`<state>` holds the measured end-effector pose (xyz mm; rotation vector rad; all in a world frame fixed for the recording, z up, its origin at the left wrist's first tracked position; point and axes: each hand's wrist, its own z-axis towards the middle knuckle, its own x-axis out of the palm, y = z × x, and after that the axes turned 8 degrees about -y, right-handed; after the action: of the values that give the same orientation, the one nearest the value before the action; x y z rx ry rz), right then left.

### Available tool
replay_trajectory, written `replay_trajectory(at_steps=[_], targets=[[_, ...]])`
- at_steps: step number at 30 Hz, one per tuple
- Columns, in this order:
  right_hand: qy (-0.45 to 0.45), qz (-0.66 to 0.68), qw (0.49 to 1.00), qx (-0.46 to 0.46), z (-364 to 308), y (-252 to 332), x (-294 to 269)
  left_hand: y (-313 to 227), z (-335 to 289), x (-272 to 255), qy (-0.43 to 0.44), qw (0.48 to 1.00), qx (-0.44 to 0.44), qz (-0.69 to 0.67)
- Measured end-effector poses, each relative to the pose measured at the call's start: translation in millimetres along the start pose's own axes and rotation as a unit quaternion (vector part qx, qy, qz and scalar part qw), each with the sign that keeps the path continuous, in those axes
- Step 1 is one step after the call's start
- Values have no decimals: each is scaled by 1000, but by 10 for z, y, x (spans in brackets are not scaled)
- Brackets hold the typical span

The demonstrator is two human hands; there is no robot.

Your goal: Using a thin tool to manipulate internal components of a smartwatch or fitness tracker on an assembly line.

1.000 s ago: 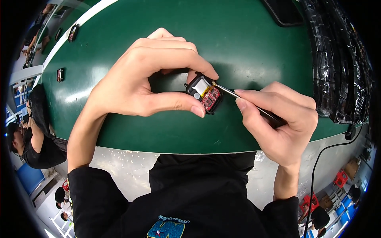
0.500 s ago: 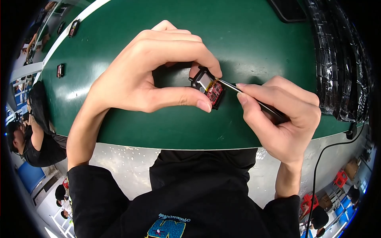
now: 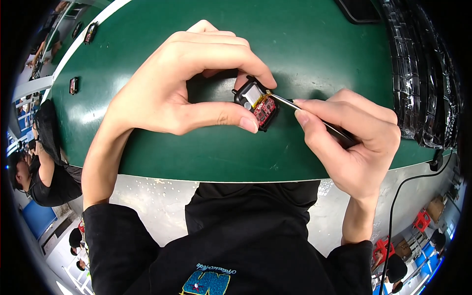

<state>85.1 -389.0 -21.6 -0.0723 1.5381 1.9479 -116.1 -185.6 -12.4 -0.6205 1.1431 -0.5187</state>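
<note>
Housing of black rounded plastic [image 3: 239, 97], holding a silver battery [image 3: 253, 94] and red circuit board [image 3: 265, 112], has tilted its open face further upward over the last half second, so the board seems better exposed to the tool. Its long axis slants from the battery end, far left, to the board end, near right. Left hand [image 3: 174, 73] pinches it between thumb and forefinger above the glossy green tabletop [image 3: 221, 157], inside the near edge; right hand [image 3: 358, 137], fingers closed, grips a slim metal-tipped tool [image 3: 286, 101], its contact unclear.

We see the person in a black shirt [image 3: 231, 241].
Its wide sleeves [image 3: 120, 246] end near the elbows; on the front we notice a blue patch [image 3: 214, 282] with yellow edging, and light-blue cursive lettering [image 3: 216, 270] beside it.
</note>
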Motion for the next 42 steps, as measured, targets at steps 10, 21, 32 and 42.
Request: replay_trajectory(at_steps=[10, 21, 32, 42], targets=[[6, -5, 1000, -13, 12, -1, 7, -26, 2, 5, 3, 1000, 11, 10], [-6, 9, 1000, -11, -11, -5, 16, -35, 10, -5, 13, 1000, 1, 14], [-6, 5, 1000, -21, -10, -13, 19, -25, 17, -3, 12, 1000, -5, 18], [5, -14, 1000, -26, -7, 8, 0, -37, 12, 8, 8, 1000, 12, 25]])
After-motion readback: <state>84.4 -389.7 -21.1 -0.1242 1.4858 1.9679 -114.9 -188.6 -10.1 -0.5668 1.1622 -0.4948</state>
